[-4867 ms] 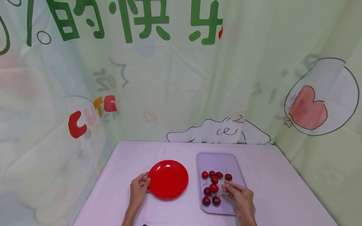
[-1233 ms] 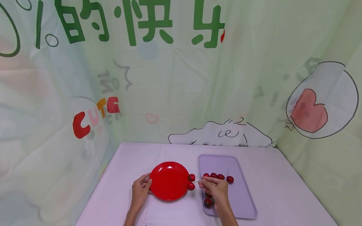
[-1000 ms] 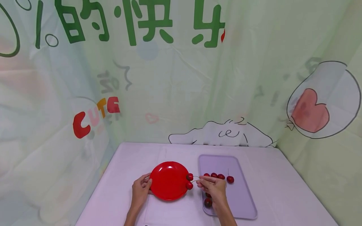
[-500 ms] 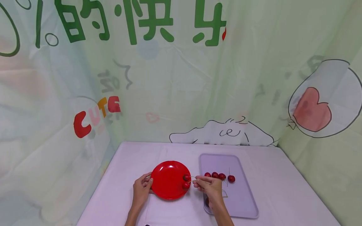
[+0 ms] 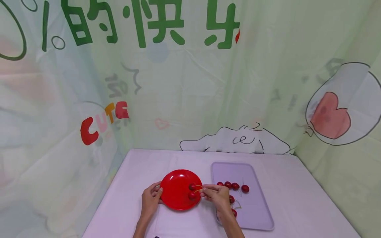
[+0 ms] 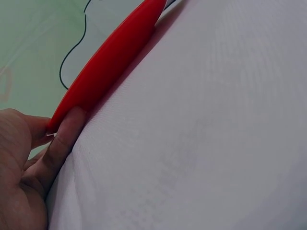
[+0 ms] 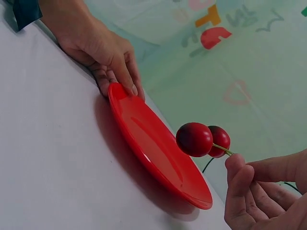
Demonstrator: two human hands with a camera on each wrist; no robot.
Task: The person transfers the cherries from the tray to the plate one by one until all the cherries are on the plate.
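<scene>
In the head view my left hand (image 5: pixel 150 200) pinches the left rim of a red plate (image 5: pixel 175 195), thumb on top and fingers beneath, as the left wrist view also shows. My right hand (image 5: pixel 216 197) pinches the stems of two dark-red cherries (image 5: pixel 192 195) between thumb and fingertips. Seen from the right wrist, the cherries (image 7: pixel 194 139) hang above the right part of the plate (image 7: pixel 158 153), apart from it. A lilac tray (image 5: pixel 256 211) lies to the right with several more cherries (image 5: pixel 235 186); my right hand and forearm hide part of its left side.
A white cloth covers the table (image 5: pixel 140 165). Behind and beside it hangs a printed curtain (image 5: pixel 190 99) with green characters and drawings. A small dark object (image 5: pixel 156 237) shows at the bottom edge of the head view, too cut off to tell.
My right hand has lifted two cherries by their stems from the tray and carried them left, from the plate's right rim to over its inner area. My left hand keeps hold of the plate.
</scene>
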